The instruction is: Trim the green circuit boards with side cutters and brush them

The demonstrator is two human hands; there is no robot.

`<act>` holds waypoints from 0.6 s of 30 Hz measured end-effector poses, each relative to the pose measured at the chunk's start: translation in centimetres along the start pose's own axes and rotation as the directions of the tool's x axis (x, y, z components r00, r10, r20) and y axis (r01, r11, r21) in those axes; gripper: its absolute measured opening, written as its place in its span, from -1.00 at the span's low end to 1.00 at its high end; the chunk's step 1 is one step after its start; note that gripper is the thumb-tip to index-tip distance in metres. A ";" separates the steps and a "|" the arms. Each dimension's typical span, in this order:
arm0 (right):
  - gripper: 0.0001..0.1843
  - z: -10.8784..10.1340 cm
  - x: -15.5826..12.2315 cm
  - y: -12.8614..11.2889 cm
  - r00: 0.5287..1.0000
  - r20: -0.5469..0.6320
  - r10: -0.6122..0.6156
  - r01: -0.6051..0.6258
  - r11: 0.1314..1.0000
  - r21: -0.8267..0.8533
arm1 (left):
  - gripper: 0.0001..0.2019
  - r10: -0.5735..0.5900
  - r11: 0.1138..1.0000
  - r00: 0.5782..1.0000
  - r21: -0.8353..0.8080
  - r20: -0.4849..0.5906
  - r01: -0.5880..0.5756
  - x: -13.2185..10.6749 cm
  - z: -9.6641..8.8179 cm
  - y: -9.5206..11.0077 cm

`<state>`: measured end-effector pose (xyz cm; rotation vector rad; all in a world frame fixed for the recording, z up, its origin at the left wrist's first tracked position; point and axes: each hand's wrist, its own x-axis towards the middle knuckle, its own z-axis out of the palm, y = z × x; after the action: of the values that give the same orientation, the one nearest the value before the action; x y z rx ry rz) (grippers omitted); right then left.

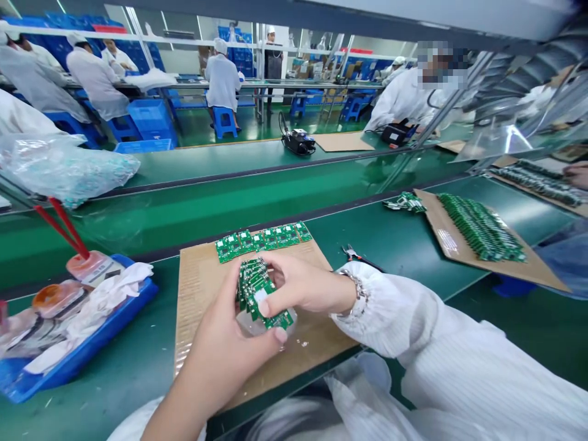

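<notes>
A fanned stack of small green circuit boards (255,285) is held between my two hands, above a sheet of cardboard (197,294). My left hand (229,343) wraps round the stack from the left and below, its thumb at the lower edge. From the right, my right hand (301,285) grips the same stack, thumb pressed on the front board near a white square part. Something whitish and translucent shows under the stack; I cannot make out what it is. Behind my hands, a row of joined green circuit boards (264,241) lies along the cardboard's far edge.
Cutting pliers (361,257) lie right of the cardboard. At left, a blue tray (92,343) holds bottles and white cloth. Rows of boards rest on another cardboard sheet (537,272) at right, beside loose boards (405,203). A plastic bag (68,168) lies across the green channel.
</notes>
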<state>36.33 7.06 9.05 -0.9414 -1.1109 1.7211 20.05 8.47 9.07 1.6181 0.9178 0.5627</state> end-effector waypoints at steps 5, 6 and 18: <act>-0.71 1.1 -1.4 0.6 1.000 -0.019 0.000 -0.001 1.000 -0.028 | -0.32 -0.089 0.989 0.996 -0.115 0.013 0.090 -0.6 1.0 0.1; -0.71 1.3 -1.6 0.7 1.000 -0.028 0.000 -0.001 0.999 -0.042 | -0.33 -0.089 0.987 0.996 -0.133 0.018 0.090 -0.7 1.1 0.0; -0.03 0.1 -2.3 2.5 0.988 0.068 -0.140 0.143 0.989 -0.035 | 0.07 -0.024 0.825 0.983 -0.551 0.181 0.122 -3.6 -0.9 -3.4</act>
<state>36.36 4.29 7.05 -0.8154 -1.2284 1.6293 16.31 6.31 6.43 1.0677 0.6062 0.5682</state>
